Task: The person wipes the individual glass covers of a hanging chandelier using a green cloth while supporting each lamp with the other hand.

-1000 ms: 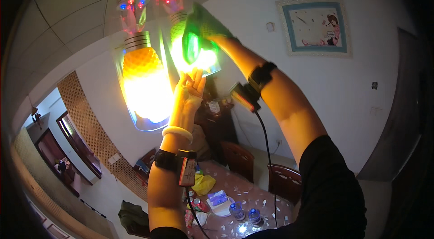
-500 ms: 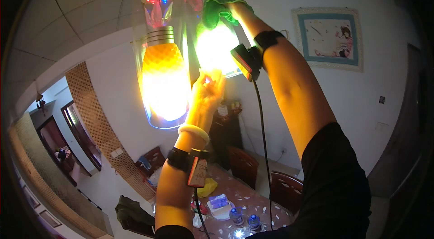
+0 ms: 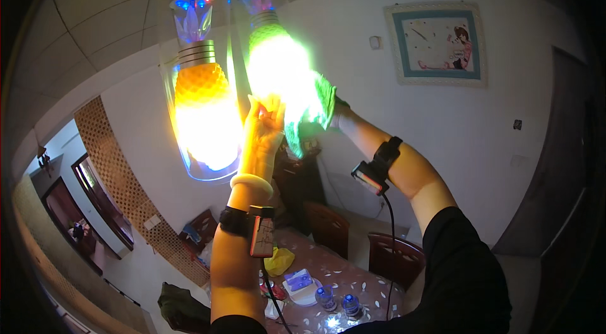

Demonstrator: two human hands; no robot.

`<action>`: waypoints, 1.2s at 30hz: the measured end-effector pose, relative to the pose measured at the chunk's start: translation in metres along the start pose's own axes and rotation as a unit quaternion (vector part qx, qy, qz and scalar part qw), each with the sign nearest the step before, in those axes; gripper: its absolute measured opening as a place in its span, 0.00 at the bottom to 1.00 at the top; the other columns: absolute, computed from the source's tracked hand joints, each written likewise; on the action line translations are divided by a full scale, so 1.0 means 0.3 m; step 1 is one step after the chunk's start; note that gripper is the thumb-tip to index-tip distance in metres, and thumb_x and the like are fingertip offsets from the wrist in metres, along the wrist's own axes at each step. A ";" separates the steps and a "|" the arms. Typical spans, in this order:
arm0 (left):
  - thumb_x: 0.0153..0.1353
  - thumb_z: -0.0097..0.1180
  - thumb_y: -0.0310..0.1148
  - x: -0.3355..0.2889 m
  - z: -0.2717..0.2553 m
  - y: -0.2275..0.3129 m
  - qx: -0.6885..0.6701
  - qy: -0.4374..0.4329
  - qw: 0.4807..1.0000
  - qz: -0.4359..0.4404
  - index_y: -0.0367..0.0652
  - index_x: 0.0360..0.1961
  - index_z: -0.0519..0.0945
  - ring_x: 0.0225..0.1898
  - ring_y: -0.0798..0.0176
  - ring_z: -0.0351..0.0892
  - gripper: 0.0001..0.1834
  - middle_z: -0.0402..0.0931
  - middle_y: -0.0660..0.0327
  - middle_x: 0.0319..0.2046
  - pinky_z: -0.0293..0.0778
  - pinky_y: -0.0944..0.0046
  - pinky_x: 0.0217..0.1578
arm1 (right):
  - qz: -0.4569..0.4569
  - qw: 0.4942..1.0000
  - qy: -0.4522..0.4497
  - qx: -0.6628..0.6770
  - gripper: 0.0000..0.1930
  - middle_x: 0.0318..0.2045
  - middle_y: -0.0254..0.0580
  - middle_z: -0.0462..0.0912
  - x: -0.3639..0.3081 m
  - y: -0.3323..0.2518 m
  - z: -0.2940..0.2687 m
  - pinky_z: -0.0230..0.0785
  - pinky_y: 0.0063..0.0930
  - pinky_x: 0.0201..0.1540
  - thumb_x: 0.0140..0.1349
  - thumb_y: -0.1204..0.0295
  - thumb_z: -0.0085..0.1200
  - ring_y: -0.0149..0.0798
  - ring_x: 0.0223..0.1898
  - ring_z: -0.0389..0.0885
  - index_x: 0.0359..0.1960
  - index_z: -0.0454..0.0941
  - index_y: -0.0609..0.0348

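Two lit pendant lamps hang overhead, each with a clear glass cylinder. The nearer pendant lamp (image 3: 205, 100) glows orange-yellow under a ribbed metal collar. The other pendant lamp (image 3: 278, 59), greenish white, is partly lost in glare. At its lower end, my left hand (image 3: 262, 132) is raised with bent fingers holding the rim; glare blurs the exact contact. My right hand (image 3: 338, 116), mostly covered, holds a green cloth (image 3: 323, 101) against the right side of this lamp's lower part. A loose end of cloth hangs below.
Below stands a dining table (image 3: 372, 283) with a yellow bag (image 3: 279, 261), a tissue pack (image 3: 299, 280) and bottles (image 3: 351, 305). Wooden chairs (image 3: 394, 257) surround it. A framed picture (image 3: 435, 43) hangs on the wall. Cables run down from devices strapped to both wrists.
My right hand and the green cloth have moved down from the lamp's upper part to its lower right side. My left hand stays at the lower end. The view has shifted slightly.
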State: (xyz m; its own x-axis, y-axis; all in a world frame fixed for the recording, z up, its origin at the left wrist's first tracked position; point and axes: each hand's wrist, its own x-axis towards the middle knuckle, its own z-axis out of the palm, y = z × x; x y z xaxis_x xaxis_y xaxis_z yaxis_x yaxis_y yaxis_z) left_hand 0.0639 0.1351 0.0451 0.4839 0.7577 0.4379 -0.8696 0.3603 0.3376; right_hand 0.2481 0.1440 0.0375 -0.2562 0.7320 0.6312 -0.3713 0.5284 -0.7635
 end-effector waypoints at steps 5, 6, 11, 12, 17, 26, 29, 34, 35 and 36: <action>0.49 0.49 0.38 -0.054 0.031 0.040 0.004 0.054 0.998 0.011 0.41 0.21 0.68 0.39 0.60 0.70 0.11 0.71 0.58 0.32 0.69 0.60 0.38 | -0.111 0.988 -0.051 -0.091 0.17 0.39 0.45 0.69 -0.056 0.004 0.183 0.67 0.29 0.36 0.55 0.68 0.38 0.36 0.38 0.70 0.45 0.59 0.62; 0.49 0.49 0.38 -0.060 0.030 0.053 -0.004 0.047 0.999 -0.004 0.41 0.21 0.67 0.39 0.60 0.70 0.11 0.71 0.58 0.32 0.69 0.60 0.38 | -0.082 0.996 -0.024 -0.019 0.17 0.39 0.44 0.69 -0.047 -0.017 0.203 0.67 0.28 0.36 0.55 0.68 0.38 0.36 0.37 0.70 0.45 0.60 0.61; 0.49 0.49 0.39 -0.067 0.042 0.031 0.025 0.054 0.998 -0.005 0.41 0.18 0.66 0.39 0.60 0.70 0.13 0.71 0.59 0.31 0.68 0.60 0.40 | -0.220 0.938 0.024 -0.268 0.17 0.36 0.42 0.69 0.162 -0.107 0.097 0.66 0.28 0.34 0.51 0.66 0.41 0.38 0.33 0.69 0.42 0.62 0.61; 0.49 0.49 0.39 -0.072 0.052 0.028 0.025 0.052 0.998 -0.005 0.41 0.18 0.66 0.39 0.60 0.70 0.13 0.71 0.59 0.31 0.68 0.60 0.40 | -0.239 0.910 0.047 -0.337 0.17 0.35 0.41 0.69 0.192 -0.172 0.126 0.66 0.28 0.33 0.51 0.67 0.42 0.37 0.32 0.69 0.42 0.62 0.61; 0.49 0.48 0.40 -0.080 0.054 0.039 0.073 0.038 0.997 0.008 0.41 0.19 0.65 0.38 0.61 0.70 0.14 0.71 0.59 0.31 0.67 0.61 0.40 | -0.248 0.784 0.098 -0.561 0.15 0.30 0.38 0.69 0.330 -0.378 0.199 0.64 0.25 0.28 0.48 0.70 0.42 0.34 0.26 0.67 0.39 0.63 0.59; 0.52 0.44 0.40 -0.026 0.047 -0.031 0.049 0.073 0.996 0.005 0.42 0.17 0.63 0.36 0.57 0.70 0.15 0.69 0.56 0.28 0.68 0.58 0.36 | -0.110 0.910 0.062 -0.394 0.14 0.21 0.33 0.69 0.295 -0.208 0.011 0.61 0.20 0.19 0.43 0.75 0.44 0.28 0.15 0.64 0.35 0.65 0.56; 0.52 0.44 0.41 -0.039 0.019 0.043 0.070 0.043 0.995 0.049 0.42 0.17 0.63 0.36 0.57 0.70 0.15 0.69 0.56 0.29 0.69 0.58 0.36 | -0.264 0.948 -0.066 -0.166 0.07 0.18 0.35 0.67 0.177 -0.117 0.170 0.60 0.19 0.15 0.46 0.74 0.43 0.30 0.15 0.65 0.28 0.65 0.59; 0.52 0.43 0.42 -0.037 0.054 -0.003 0.104 0.035 0.992 0.061 0.41 0.16 0.63 0.38 0.56 0.69 0.16 0.68 0.55 0.32 0.68 0.56 0.37 | -0.126 0.991 -0.020 -0.037 0.08 0.15 0.39 0.68 0.080 -0.042 0.094 0.62 0.21 0.16 0.50 0.69 0.41 0.31 0.15 0.68 0.24 0.67 0.61; 0.52 0.43 0.42 -0.031 0.049 -0.005 0.104 0.038 0.992 0.058 0.41 0.16 0.63 0.38 0.56 0.69 0.16 0.68 0.55 0.32 0.68 0.56 0.37 | -0.095 0.988 0.111 0.040 0.08 0.17 0.38 0.69 0.058 -0.003 0.112 0.64 0.20 0.17 0.54 0.68 0.39 0.28 0.17 0.69 0.28 0.66 0.59; 0.52 0.43 0.41 -0.034 0.054 -0.001 0.094 0.047 0.993 0.057 0.40 0.16 0.62 0.40 0.55 0.68 0.16 0.68 0.54 0.34 0.68 0.55 0.37 | -0.059 0.990 0.125 0.035 0.08 0.19 0.38 0.70 0.020 -0.024 0.157 0.65 0.20 0.19 0.54 0.67 0.38 0.28 0.18 0.70 0.29 0.66 0.59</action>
State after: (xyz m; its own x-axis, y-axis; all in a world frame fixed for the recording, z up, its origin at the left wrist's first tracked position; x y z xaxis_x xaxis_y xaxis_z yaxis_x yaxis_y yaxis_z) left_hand 0.0608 0.1185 0.0542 0.3647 0.8384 0.4050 -0.8804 0.1689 0.4431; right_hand 0.2070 0.1243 0.0534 0.0176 0.7548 0.6557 -0.4478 0.5923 -0.6698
